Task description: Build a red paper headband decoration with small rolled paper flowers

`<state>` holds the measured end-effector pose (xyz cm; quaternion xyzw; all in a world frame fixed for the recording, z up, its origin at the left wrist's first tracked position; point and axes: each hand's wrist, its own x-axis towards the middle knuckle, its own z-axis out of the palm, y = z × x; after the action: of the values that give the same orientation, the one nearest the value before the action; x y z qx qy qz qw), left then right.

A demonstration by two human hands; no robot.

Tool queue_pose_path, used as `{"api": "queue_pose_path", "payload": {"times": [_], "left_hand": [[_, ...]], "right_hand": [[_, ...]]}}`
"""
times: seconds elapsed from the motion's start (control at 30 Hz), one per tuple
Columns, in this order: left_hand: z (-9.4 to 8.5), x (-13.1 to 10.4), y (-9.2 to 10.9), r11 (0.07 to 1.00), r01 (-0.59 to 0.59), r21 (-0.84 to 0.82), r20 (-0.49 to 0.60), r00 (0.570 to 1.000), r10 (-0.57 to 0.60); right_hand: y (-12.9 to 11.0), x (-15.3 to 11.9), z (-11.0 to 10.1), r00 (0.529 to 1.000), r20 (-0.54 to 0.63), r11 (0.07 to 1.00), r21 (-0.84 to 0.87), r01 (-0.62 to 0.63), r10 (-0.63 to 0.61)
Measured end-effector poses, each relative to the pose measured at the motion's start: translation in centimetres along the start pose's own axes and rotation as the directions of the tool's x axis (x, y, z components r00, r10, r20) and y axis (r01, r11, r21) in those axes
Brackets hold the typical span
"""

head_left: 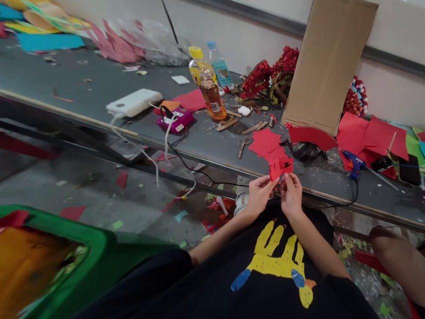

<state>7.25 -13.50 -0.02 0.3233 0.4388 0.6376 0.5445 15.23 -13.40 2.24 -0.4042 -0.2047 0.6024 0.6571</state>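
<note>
Two hands work together on one small red piece (281, 169). The left hand (259, 196) pinches its lower left side, and the right hand (292, 194) pinches its lower right side. The piece is up in the air by the front edge of the surface (103, 81), near the middle. It has dark marks on it, too small to read. Work on this piece looks under way, since both hands have hold of it, but I cannot tell if it is nearly done.

More red paper is about. A pile of red cards (264, 142) lies just past the held piece, near the front edge. They look cut to a small size. Bigger red sheets (385, 135) lie to the right, toward the back edge, and look as if they have not been made small. A bent red strip (311, 137) sits in front of the tall brown cardboard (330, 60).

The blue glue gun (356, 165) lies to the right of the hands, and nobody is holding it. At the back edge, left of the cardboard, is a fluffy red bunch (277, 73). It looks much more made up than the flat cards. How many pieces are all done, I cannot tell.
</note>
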Motion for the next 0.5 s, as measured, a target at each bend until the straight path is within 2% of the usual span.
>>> {"api": "queue_pose_path", "payload": {"times": [0.13,0.33,0.43,0.5], "left_hand": [[-0.1,-0.2,0.3,0.998,-0.034,0.044,0.017,0.999,0.033],[0.1,-0.3,0.7,0.997,0.004,-0.077,-0.068,0.998,-0.009],[-0.1,0.0,0.6,0.998,-0.005,-0.069,-0.101,0.995,-0.002],[-0.7,1.0,1.3,0.999,-0.019,-0.043,-0.155,0.988,0.012]], "right_hand": [[0.2,0.0,0.1,1.0,-0.012,1.0,-0.006,-0.01,0.01],[1.0,-0.5,-0.1,0.996,0.073,0.992,-0.114,0.05,-0.042],[1.2,-0.7,0.0,0.989,0.132,0.982,-0.17,0.085,-0.063],[1.2,-0.8,-0.1,0.985,0.167,0.975,-0.205,0.081,-0.047]]}}
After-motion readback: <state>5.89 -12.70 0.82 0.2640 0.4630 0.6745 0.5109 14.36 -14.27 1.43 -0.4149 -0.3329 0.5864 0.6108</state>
